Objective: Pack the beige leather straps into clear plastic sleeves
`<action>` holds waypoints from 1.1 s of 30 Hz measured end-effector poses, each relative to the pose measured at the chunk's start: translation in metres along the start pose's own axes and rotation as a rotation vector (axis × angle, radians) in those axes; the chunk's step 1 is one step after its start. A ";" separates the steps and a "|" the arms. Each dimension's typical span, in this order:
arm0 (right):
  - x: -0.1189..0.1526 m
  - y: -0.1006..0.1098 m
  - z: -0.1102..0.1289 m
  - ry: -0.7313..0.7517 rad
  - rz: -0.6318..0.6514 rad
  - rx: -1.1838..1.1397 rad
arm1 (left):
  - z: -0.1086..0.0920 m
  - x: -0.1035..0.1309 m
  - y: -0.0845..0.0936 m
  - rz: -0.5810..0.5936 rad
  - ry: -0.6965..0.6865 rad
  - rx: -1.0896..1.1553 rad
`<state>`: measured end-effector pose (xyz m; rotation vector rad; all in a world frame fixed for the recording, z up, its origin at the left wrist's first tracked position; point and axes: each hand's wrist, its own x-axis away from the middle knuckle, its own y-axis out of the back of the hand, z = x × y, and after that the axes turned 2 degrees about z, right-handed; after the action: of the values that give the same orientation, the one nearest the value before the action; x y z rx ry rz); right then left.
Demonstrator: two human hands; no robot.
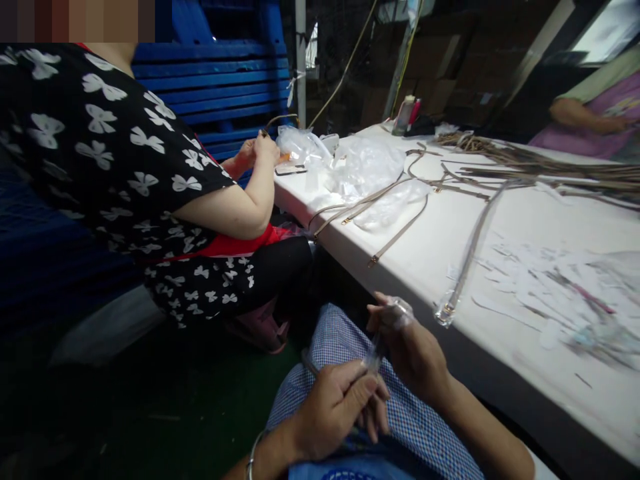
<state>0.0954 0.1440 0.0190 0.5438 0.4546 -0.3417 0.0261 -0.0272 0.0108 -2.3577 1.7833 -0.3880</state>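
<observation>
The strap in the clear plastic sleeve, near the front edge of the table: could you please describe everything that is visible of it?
The strap is narrow, greyish-brown and leather-like in look, with gold-toned metal hardware at its near end. It lies lengthwise, roughly straight, inside a clear, glossy plastic sleeve that reaches a little past the hardware. It rests on the white table, near end at the front edge. The right hand is nearby but apart from it. Contact at its far end is unclear.
</observation>
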 end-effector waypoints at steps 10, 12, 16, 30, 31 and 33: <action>0.026 -0.007 -0.005 -0.248 0.471 0.174 | -0.018 -0.002 0.037 -0.289 0.107 -0.074; 0.024 -0.002 0.000 -0.533 0.511 -0.029 | -0.019 -0.005 0.045 -0.495 -0.047 -0.381; 0.019 0.011 0.011 -0.927 0.542 -0.524 | -0.009 -0.005 0.044 -0.656 -0.340 -0.886; -0.019 0.042 0.050 -0.392 -0.004 -0.596 | 0.007 -0.029 0.005 -0.149 -0.238 -0.298; -0.021 0.044 0.045 -0.338 -0.070 -0.487 | 0.004 -0.026 0.003 -0.105 -0.215 -0.267; -0.022 0.046 0.031 -0.200 -0.132 -0.164 | -0.001 -0.018 -0.002 -0.041 -0.174 -0.204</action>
<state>0.1064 0.1676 0.0725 0.3171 0.3224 -0.4764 0.0226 -0.0091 0.0102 -2.4772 1.7711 -0.0044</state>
